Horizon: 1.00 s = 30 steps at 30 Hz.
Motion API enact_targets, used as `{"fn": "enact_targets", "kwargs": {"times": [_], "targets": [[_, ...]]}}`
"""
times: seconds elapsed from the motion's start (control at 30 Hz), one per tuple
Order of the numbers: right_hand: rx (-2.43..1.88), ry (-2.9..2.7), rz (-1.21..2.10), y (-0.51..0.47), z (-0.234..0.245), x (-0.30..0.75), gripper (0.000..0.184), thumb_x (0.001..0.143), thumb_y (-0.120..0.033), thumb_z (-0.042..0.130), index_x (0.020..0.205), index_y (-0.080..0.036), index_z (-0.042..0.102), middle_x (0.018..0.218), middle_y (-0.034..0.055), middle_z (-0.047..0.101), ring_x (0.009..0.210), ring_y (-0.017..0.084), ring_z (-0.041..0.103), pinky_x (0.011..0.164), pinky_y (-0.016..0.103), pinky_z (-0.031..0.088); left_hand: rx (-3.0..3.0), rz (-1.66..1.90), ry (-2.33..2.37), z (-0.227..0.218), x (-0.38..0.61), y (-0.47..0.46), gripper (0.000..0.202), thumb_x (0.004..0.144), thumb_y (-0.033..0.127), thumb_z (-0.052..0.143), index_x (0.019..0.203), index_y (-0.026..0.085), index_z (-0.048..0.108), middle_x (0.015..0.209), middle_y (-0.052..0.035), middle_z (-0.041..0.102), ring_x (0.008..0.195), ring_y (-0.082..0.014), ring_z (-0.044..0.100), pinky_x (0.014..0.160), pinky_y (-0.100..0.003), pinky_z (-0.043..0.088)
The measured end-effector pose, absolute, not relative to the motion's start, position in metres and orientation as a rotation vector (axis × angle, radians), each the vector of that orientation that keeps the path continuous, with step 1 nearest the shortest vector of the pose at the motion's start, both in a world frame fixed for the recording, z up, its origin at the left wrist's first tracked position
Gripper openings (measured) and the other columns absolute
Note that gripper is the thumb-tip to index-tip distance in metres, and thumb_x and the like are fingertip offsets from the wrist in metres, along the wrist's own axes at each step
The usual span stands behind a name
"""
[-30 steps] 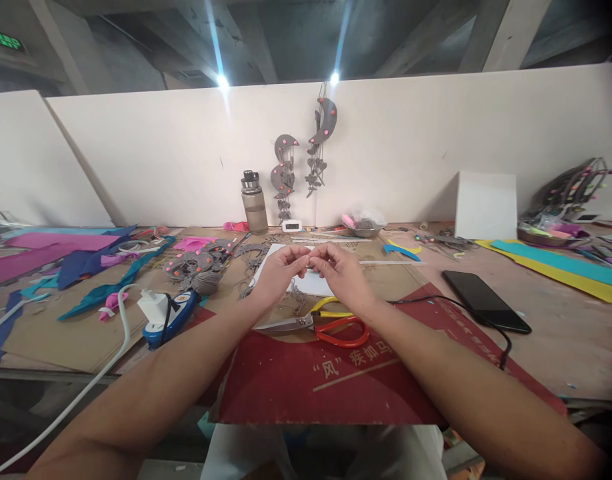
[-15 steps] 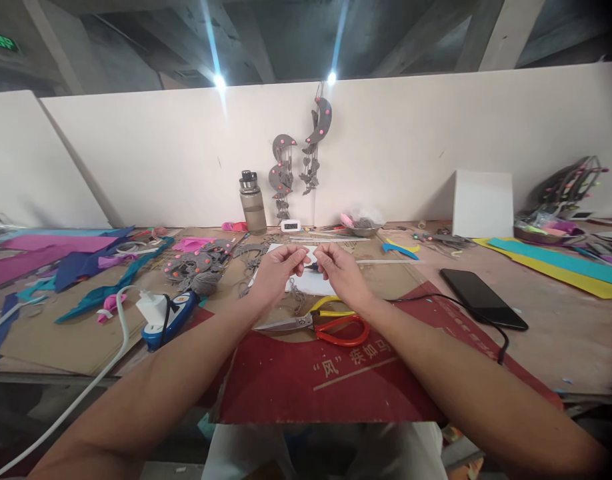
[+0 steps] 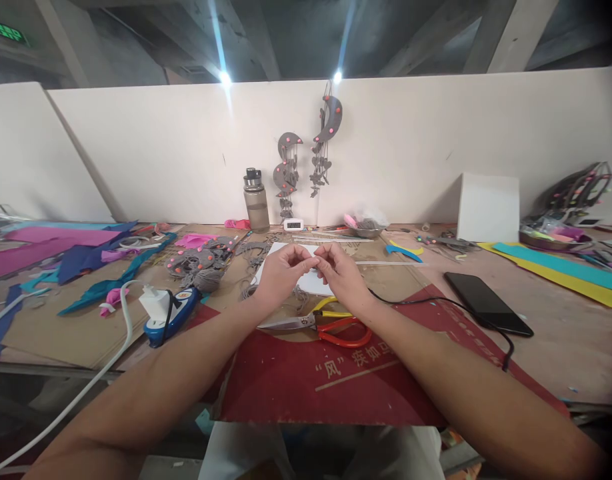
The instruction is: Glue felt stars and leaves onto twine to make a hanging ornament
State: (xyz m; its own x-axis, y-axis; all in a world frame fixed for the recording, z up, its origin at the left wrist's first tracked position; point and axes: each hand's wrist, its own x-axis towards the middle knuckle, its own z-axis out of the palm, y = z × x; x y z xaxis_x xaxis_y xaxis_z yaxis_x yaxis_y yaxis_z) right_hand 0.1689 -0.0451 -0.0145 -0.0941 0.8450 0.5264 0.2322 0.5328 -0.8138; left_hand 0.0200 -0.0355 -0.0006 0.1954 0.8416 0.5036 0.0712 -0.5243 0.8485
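Note:
My left hand [image 3: 289, 268] and my right hand [image 3: 337, 268] meet fingertip to fingertip above a white sheet [image 3: 310, 283]. Both are closed in a pinch. Whatever lies between the fingers is too small or hidden to make out. Grey yarn [image 3: 301, 298] lies loose on the cardboard just below my left hand. Closer to me, scissors with one red and one yellow handle [image 3: 343, 332] rest on the red printed cardboard [image 3: 306, 387], blades pointing left. Part of the yellow handle is behind my right wrist.
Left are a blue power strip [image 3: 171, 320] with a white cord, grey felt pieces with pink dots [image 3: 201, 257], and coloured felt strips [image 3: 61, 247]. A bottle [image 3: 257, 207] and small clock [image 3: 293, 225] stand behind. A black phone [image 3: 487, 303] lies right, with a black cable near it.
My hands have come together so the fingertips touch, and the dark item seen between them before is no longer visible. The whole view has shifted slightly.

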Motion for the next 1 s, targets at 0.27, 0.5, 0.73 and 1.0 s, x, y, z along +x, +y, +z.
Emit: {"fn": "enact_targets", "kwargs": {"times": [0.27,0.5,0.73,1.0], "targets": [[-0.879,-1.611,0.695,-0.0438,-0.0165,0.1675,0.023,0.088,-0.044,0.05,0.094,-0.022,0.045,0.073,-0.0033,0.052,0.058,0.01,0.049,0.048,0.024,0.041,1.718,1.407,0.795,-0.0024,0.0217,-0.0347,0.024,0.072,0.037,0.071,0.075,0.016,0.058,0.064,0.0023,0.058,0.059,-0.0096,0.052,0.057,-0.023,0.04],[-0.876,-1.657,0.657,-0.0454,-0.0167,0.1658,0.019,0.09,-0.041,0.046,0.091,-0.022,0.044,0.072,-0.0034,0.052,0.056,0.01,0.047,0.05,0.024,0.04,1.74,1.391,0.822,-0.0004,0.0217,-0.0373,0.023,0.073,0.036,0.069,0.073,0.016,0.059,0.062,0.0026,0.057,0.059,-0.0095,0.051,0.057,-0.023,0.039],[-0.914,-1.649,0.577,-0.0513,-0.015,0.1634,0.014,0.092,-0.037,0.044,0.093,-0.023,0.044,0.073,-0.0023,0.051,0.059,0.012,0.049,0.055,0.026,0.041,1.81,1.385,0.89,0.0018,0.0219,-0.0391,0.018,0.075,0.032,0.066,0.072,0.016,0.059,0.062,0.0023,0.058,0.058,-0.0096,0.05,0.057,-0.023,0.038],[-0.942,-1.661,0.516,-0.0533,-0.0147,0.1635,0.013,0.092,-0.035,0.042,0.096,-0.023,0.044,0.079,0.0005,0.055,0.064,0.013,0.05,0.057,0.028,0.042,1.736,1.356,0.837,0.0041,0.024,-0.0402,0.02,0.073,0.033,0.068,0.072,0.016,0.058,0.062,0.002,0.058,0.058,-0.01,0.052,0.057,-0.024,0.039]]}}
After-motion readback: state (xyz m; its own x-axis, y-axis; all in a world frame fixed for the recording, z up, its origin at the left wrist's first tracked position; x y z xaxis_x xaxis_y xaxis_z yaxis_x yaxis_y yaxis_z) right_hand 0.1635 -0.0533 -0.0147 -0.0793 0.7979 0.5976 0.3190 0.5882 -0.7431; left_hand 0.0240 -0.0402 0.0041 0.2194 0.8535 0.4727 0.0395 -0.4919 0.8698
